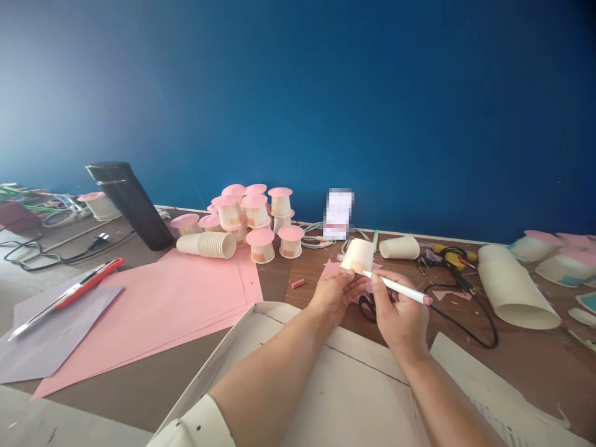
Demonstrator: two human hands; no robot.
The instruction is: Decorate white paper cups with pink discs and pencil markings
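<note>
In the head view, your left hand [336,293] has its fingers closed on a white paper cup [359,253], held up tilted over the middle of the counter [559,379]. Your right hand [403,316] grips a white marker [401,288] with a pink end, its tip at the cup's near lower part; you cannot tell whether it touches. Beyond the cup leans a blurred-out white panel [339,214], and a small cup [399,248] lies on its side to the right. Far left of your hands are cups with pink tops [259,244], some stacked, with a nested row of cups [205,245] lying beside them. Pink sheets [195,298] spread at left, near an orange-handled cutter [69,299] and a black bottle [135,205].
</note>
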